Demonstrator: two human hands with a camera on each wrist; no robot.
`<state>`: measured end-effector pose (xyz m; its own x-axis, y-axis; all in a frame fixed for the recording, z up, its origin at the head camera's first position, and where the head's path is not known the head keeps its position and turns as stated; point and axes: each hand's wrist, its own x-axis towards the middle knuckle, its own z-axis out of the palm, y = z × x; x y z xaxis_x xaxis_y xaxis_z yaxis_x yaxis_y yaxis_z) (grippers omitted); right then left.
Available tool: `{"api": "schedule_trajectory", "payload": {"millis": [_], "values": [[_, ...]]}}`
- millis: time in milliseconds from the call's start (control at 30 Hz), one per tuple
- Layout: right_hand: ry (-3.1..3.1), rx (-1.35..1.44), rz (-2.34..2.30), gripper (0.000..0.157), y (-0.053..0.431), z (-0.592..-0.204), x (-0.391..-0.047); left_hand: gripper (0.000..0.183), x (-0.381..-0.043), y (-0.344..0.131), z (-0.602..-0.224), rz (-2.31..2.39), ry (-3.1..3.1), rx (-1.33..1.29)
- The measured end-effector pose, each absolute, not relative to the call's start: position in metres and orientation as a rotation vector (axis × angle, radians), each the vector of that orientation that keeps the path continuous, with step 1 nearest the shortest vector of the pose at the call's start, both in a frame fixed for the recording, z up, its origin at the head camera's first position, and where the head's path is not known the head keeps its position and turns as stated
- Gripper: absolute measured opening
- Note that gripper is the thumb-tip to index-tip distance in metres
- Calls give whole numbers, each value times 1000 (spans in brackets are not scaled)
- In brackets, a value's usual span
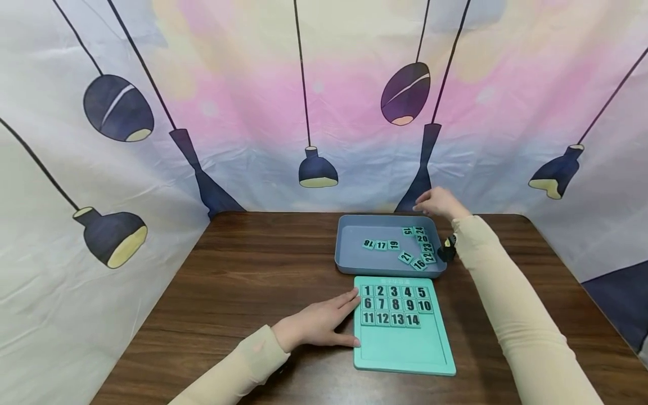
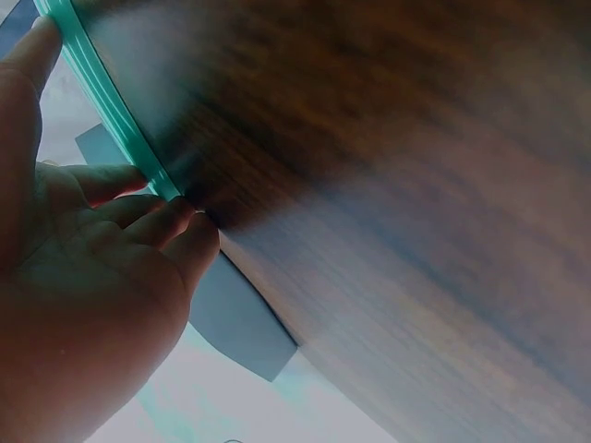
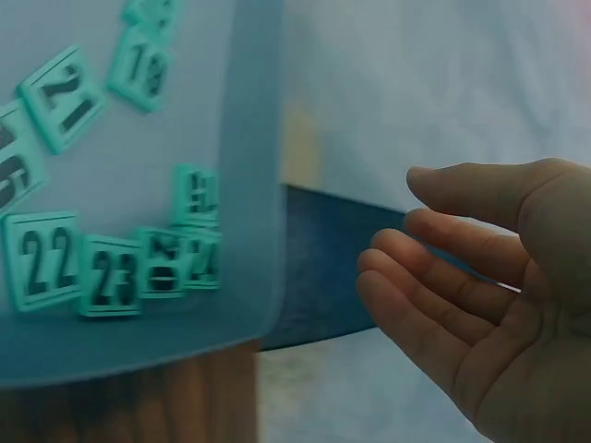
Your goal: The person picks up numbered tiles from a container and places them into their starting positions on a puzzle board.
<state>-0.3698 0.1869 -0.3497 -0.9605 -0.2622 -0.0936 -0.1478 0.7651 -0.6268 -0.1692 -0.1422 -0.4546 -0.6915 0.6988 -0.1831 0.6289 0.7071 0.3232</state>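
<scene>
A mint-green number puzzle board (image 1: 400, 351) lies on the table, its upper rows filled with tiles 1 to 14 in order. Its lower part is bare. My left hand (image 1: 321, 320) rests at the board's left edge, fingertips and thumb touching the rim with the fingers extended. Behind the board is a blue-grey tray (image 1: 354, 261) with several loose number tiles (image 1: 381, 245), among them 17, 18, 19 and 21. My right hand (image 1: 439, 202) hovers over the tray's far right corner. In the right wrist view its fingers are loosely bent, with nothing between thumb and fingers.
The brown wooden table (image 1: 243, 281) reaches back to a hanging cloth (image 1: 243, 112) printed with lamps, close behind the tray. A dark device (image 1: 448, 248) hangs under the right wrist, beside the tray's right wall. Tile 15 (image 1: 407, 231) lies near the tray's far right corner.
</scene>
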Motion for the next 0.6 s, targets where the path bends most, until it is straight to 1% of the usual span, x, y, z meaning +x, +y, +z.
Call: {"api": "schedule_trajectory", "payload": {"millis": [133,367,600], "values": [[2729,-316,-939,40,182,-369,-374,93,-168,-142,-457,342,2619,1042],[2665,-345,-845,37,175,-387,-381,93,-169,-143,-457,327,2624,1055],[2612,-367,-767,42,170,-406,-385,93,-169,-142,-454,318,2628,1062]]}}
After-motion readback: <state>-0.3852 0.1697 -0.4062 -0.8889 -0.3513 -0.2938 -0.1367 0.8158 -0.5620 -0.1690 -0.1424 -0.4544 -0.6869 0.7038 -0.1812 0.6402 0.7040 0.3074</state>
